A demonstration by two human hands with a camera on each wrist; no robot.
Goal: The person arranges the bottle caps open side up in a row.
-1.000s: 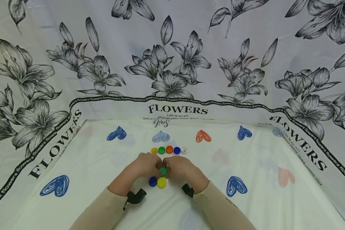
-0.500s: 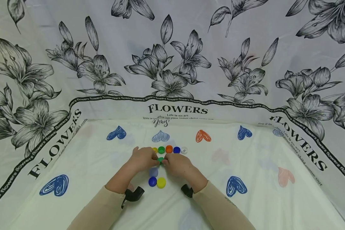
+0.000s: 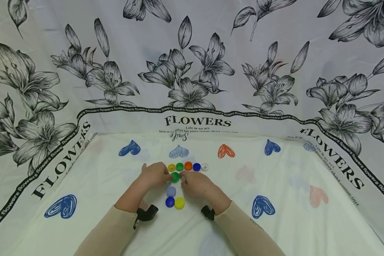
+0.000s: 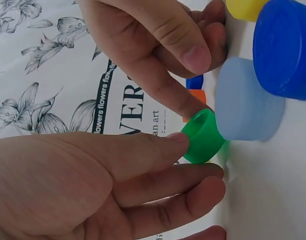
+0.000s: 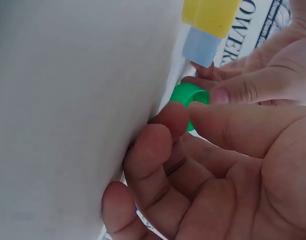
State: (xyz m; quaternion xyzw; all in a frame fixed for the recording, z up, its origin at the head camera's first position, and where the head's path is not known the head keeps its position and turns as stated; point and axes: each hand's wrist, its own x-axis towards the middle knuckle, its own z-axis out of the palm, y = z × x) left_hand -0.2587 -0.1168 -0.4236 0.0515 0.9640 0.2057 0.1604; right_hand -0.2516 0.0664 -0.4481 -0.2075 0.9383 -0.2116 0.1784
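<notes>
A green bottle cap (image 3: 175, 177) is tilted on the cloth, its hollow side partly visible in the left wrist view. My left hand (image 3: 155, 175) pinches it between thumb and forefinger. My right hand (image 3: 196, 183) is close on the cap's right, fingers loosely bent; in the left wrist view its forefinger tip reaches the cap's edge, though contact is unclear. Nearer me lie a light blue cap (image 3: 171, 192), a dark blue cap (image 3: 170, 202) and a yellow cap (image 3: 179, 203), with their closed tops up.
Just beyond the hands runs a row of caps: yellow (image 3: 171, 167), green (image 3: 179, 166), orange (image 3: 188, 166), blue (image 3: 196, 167) and a clear cap (image 3: 205, 167). A white cloth (image 3: 121, 185) printed with hearts covers the table; a flowered curtain (image 3: 198, 89) hangs behind.
The green cap has moved away from me, toward the row, and slightly left. Both hands went with it; the right fingers have since parted from their grip. The light blue cap has come into view.
</notes>
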